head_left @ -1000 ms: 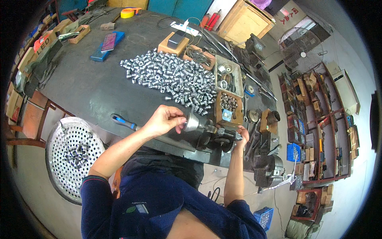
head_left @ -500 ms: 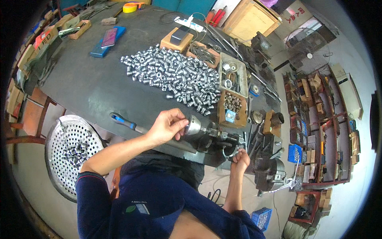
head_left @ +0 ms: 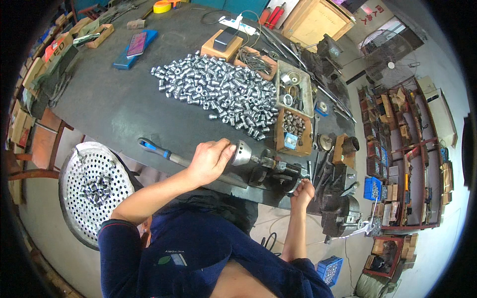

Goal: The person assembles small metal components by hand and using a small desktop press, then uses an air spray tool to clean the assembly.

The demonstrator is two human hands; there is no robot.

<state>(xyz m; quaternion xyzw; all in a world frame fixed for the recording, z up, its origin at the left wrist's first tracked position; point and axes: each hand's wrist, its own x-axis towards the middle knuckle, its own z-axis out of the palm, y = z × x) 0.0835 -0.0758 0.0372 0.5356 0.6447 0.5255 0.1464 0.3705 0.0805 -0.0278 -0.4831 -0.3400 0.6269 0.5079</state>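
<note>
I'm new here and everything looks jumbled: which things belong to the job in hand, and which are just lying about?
In use, apparently:
silver chuck, at the left hand
dark bench device, at the right hand
probably the heaped metal pieces

Apparently just lying about:
pink-screened phone
yellow tape roll

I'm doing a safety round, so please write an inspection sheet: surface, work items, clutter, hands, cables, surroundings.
Surface: dark table, scuffed, partly covered.
Work items: heap of small metal parts; small machine near the front edge, silver cone at its left end.
Clutter: phone on a blue case; tape roll; tool with blue-and-black handle.
Hands: left hand at the cone's open end, grip hidden; right hand at the machine's right end, fingers curled.
Cables: white power strip with a plug in it; black cord looped on the floor.
Surroundings: fan, loaded shelves, round plate with holes bearing more parts.
</note>
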